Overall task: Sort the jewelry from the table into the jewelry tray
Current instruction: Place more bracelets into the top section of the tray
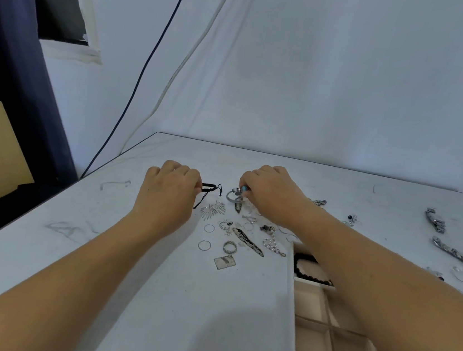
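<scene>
My left hand (169,188) pinches a black cord bracelet (210,188) at its left end, just above the table. My right hand (269,190) holds a silver bangle with blue beads (236,195) between curled fingers. Below the hands lies a scatter of jewelry: a silver fan-shaped piece (213,209), thin hoops (204,245), a band ring (229,246), a long leaf pendant (248,241), a square pendant (224,262) and a chain (272,246). The jewelry tray (320,343) sits at the lower right, partly under my right forearm, with a black bead bracelet (305,264) in its top compartment.
Watch parts (436,221) and a watch (462,256) lie at the table's right side with small earrings (351,219). A thin chain (115,183) lies at the left. The table's left edge drops off beside a dark curtain (16,90).
</scene>
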